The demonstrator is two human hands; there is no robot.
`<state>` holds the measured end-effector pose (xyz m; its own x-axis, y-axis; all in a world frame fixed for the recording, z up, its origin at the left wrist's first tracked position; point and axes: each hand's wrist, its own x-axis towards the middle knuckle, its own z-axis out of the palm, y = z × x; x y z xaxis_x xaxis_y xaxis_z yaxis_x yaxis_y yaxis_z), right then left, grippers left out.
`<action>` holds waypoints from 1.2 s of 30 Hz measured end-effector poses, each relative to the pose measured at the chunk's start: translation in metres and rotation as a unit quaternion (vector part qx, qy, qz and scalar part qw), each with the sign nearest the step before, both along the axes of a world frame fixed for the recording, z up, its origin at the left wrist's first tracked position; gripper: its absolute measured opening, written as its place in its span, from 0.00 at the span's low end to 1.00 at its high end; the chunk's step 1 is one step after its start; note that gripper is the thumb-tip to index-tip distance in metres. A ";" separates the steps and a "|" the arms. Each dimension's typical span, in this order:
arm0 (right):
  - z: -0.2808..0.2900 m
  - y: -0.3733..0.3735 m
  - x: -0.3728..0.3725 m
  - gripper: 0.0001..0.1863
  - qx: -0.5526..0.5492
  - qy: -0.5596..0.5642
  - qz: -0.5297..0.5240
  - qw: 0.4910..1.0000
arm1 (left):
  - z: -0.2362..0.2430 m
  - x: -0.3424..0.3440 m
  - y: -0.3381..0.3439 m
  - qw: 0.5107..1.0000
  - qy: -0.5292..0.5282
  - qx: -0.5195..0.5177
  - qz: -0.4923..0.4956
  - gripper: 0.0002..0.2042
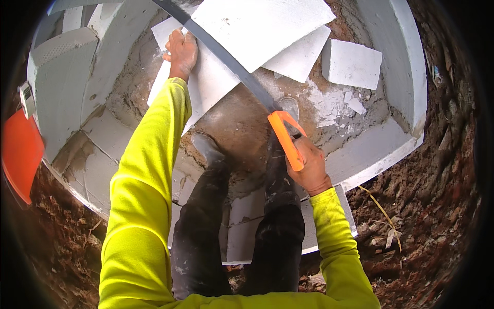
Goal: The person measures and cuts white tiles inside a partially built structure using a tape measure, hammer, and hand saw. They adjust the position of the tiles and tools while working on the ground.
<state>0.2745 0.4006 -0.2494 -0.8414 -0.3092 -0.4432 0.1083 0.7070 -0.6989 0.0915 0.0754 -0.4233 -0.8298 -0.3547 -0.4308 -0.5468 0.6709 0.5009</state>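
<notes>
My right hand [310, 164] is wrapped round the orange handle of a handsaw [226, 62]. The saw's long grey blade runs up and to the left, between a white block [262, 28] and a lower white block [213, 85]. Against the far left part of the lower block, my left hand [182, 51] presses with bent fingers, close beside the blade. Part of that block is hidden under my hand and the blade. Whether the teeth touch either block, I cannot tell.
Another white slab [301, 54] and a white block [352, 64] lie to the right. White broken flakes [355, 103] litter the dirt floor by my boots. Low pale block walls [393, 62] curve around me. An orange object [21, 154] stands outside at left.
</notes>
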 end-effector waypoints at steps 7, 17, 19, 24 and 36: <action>0.042 0.022 0.025 0.11 -0.008 0.013 -0.021 1.000 | 0.007 0.010 -0.002 1.000 0.008 -0.024 0.010 0.25; 0.042 0.021 0.028 0.10 0.008 -0.010 -0.027 1.000 | 0.008 0.019 -0.001 1.000 0.006 0.003 0.011 0.27; 0.021 0.001 -0.003 0.10 0.001 -0.017 -0.008 1.000 | 0.003 0.009 0.002 1.000 0.011 -0.004 0.007 0.27; 0.049 0.027 0.032 0.12 0.010 0.010 0.000 1.000 | 0.003 0.005 -0.010 1.000 0.017 -0.006 0.004 0.27; 0.066 0.037 0.036 0.14 0.007 0.053 -0.026 0.998 | -0.001 0.012 -0.005 1.000 0.001 -0.017 0.011 0.28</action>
<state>0.3101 0.4379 -0.1839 -0.8989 -0.2571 -0.3547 0.0715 0.7126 -0.6979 0.1038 0.0705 -0.4248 -0.8223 -0.3874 -0.4169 -0.5610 0.6751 0.4790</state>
